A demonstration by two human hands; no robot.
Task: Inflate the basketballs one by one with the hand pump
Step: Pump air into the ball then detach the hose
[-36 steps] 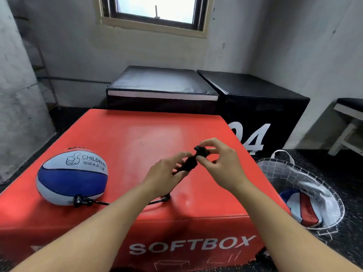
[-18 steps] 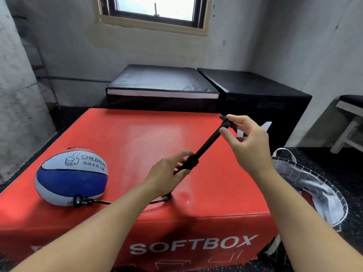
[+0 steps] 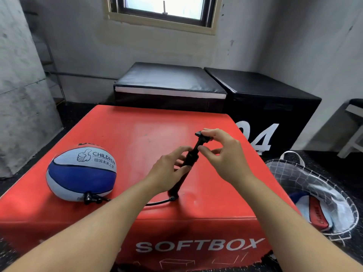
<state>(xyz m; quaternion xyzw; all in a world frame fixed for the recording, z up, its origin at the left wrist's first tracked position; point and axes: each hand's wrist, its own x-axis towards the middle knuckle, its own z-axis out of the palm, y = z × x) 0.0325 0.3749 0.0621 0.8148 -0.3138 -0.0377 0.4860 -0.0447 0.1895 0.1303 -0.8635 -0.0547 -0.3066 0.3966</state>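
Left hand [image 3: 169,171] gripping pump [image 3: 184,173] barrel to steady it, right hand [image 3: 222,154] pinching handle [image 3: 202,134] to stroke, hose [image 3: 157,202] feeding ball [image 3: 81,173] at left.

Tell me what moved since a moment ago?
The right hand pulled the pump handle far out, then pushed it most of the way back in. The left hand kept gripping the pump body. The blue and white basketball stayed on the red box, hose still attached.

walls grey concrete | window [image 3: 164,6] bright | black boxes [image 3: 216,91] | floor dark
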